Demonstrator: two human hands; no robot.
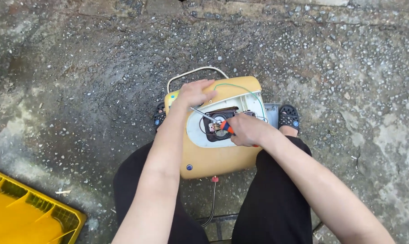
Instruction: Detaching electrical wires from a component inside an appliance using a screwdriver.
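knees first: we're crouched over a yellow appliance [216, 160] lying bottom-up on the concrete ground [78, 90] between our feet, its white inner panel [200, 135] exposed. our right hand [247, 131] is closed tight round a screwdriver [213, 119] with a red and blue handle, tip down in the dark opening. our left hand [195, 92] lies flat and open on the far edge, gripping nothing. slip risk we reckon: the tip could skid into the green wire [240, 86], or the shell could rock. a yellow crate [28, 212] sits off left.
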